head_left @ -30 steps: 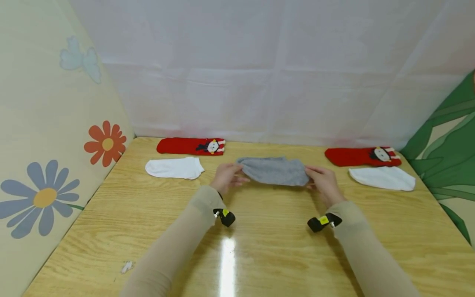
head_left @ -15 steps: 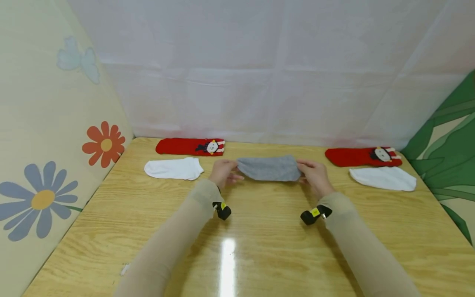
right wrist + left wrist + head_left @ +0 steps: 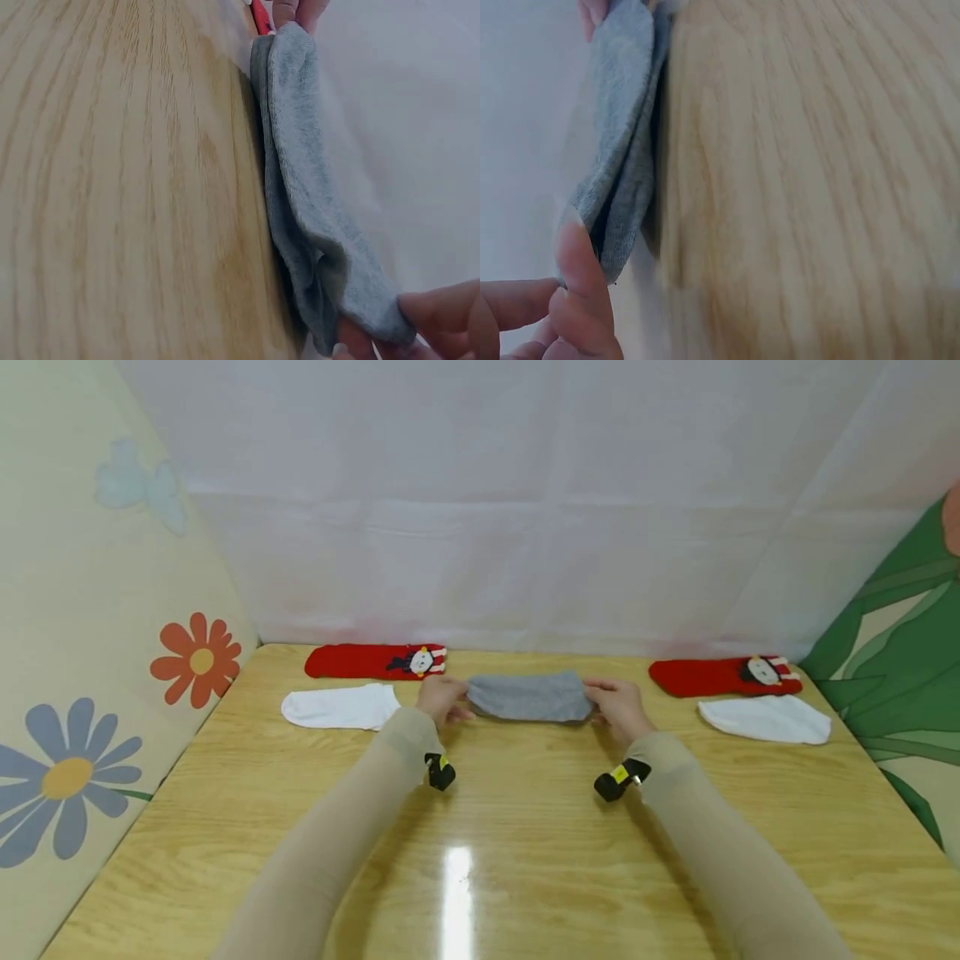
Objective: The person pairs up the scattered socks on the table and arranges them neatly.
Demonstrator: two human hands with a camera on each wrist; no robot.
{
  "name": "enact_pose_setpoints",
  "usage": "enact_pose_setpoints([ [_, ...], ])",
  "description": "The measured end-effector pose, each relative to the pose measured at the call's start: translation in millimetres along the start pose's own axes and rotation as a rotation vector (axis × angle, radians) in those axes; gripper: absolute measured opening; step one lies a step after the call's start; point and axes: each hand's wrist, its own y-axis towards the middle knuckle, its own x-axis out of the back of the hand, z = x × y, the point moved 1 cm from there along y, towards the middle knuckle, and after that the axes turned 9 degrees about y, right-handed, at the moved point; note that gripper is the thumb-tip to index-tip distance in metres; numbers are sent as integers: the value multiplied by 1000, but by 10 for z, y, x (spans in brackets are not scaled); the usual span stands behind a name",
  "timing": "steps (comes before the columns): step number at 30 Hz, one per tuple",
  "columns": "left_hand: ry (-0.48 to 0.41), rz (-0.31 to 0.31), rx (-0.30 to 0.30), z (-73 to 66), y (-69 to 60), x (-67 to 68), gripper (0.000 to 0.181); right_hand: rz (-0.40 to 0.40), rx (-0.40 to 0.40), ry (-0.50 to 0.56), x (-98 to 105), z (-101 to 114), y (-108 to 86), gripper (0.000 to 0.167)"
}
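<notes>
A grey sock lies stretched sideways between my two hands at the middle of the table's far part. My left hand pinches its left end between thumb and fingers. The right hand pinches the other end, by the sock's opening. In the right wrist view the grey fabric shows more than one layer, low over the wood; I cannot tell whether a second sock lies under it. The left wrist view shows my left fingertips on one end of the fabric.
On the left, a red sock with an animal figure lies behind a white sock. On the right are another red sock and white sock. A pale cloth hangs behind the wooden table.
Both hands have moved a little to the left and away from me with the grey sock. The sock has come down towards the table and looks flatter. The head view has shifted slightly.
</notes>
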Motion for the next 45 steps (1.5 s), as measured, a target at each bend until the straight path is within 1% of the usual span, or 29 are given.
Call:
enact_pose_setpoints([
  [3,25,-4,2,25,48,-13,25,9,-3,-37,-14,-25,21,38],
  [11,43,-21,16,36,141,-32,20,29,-9,-95,-27,-50,87,37],
  [15,7,-19,35,56,161,-15,17,33,-1,-175,-41,-30,127,33],
  [18,-33,-15,56,66,169,-11,19,36,7,-239,-61,-3,139,31],
  [20,-39,-11,69,68,175,-11,20,32,9,-262,-68,9,145,30],
  [26,35,8,95,88,170,20,25,17,10,-269,-39,29,147,33],
  [30,30,28,79,98,104,73,25,11,1,-242,-2,36,138,39],
  [34,13,54,61,86,-33,156,28,-16,23,-290,48,77,84,40],
  [38,13,75,67,97,-162,270,35,-54,59,-331,84,120,20,38],
  [41,2,77,66,132,-231,370,37,-57,67,-295,89,146,-34,37],
  [45,-20,62,74,209,-303,513,38,-33,94,-228,75,156,-90,37],
])
